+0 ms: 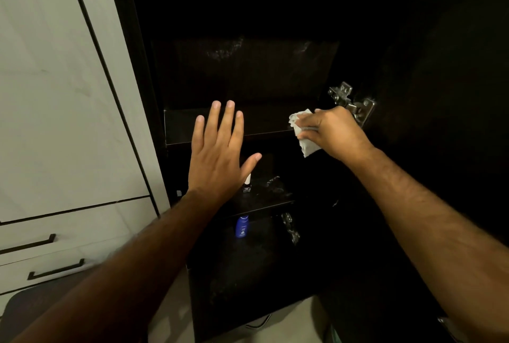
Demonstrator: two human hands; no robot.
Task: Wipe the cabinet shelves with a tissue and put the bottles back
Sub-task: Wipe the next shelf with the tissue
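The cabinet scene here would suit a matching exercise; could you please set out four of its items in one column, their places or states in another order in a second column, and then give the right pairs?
Column one:
1. tissue
2. left hand
3. blue bottle
4. small white-capped bottle

Column two:
A. stands on the shelf below the middle one
B. open, fingers spread, holding nothing
C. gripped by the right hand at the upper shelf's right end
D. stands on the middle shelf, just below the open hand

Pairs: 1-C, 2-B, 3-A, 4-D
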